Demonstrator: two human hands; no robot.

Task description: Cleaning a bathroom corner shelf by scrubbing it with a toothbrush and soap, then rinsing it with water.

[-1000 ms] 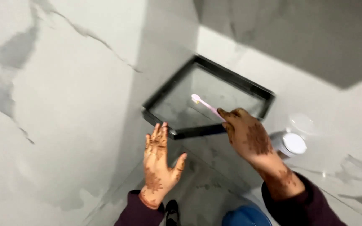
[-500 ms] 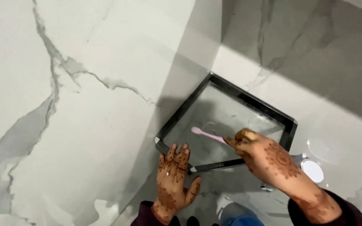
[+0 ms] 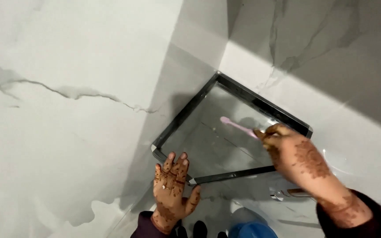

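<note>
Glass shelf in a black corner frame takes the left hand's spread fingertips at its front edge. Beyond, the right hand pinches a pink toothbrush, head over the pane; hard pressing might slip or strain it.

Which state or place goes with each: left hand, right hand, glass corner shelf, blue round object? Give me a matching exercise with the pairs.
Things:
1. left hand
2. right hand
3. glass corner shelf
4. blue round object

Descriptions:
A. fixed where the two marble walls meet
B. holds a pink toothbrush over the glass
C. at the bottom edge of the view, below the shelf
D. fingers resting at the shelf's front frame

Pairs: 1-D, 2-B, 3-A, 4-C
</note>
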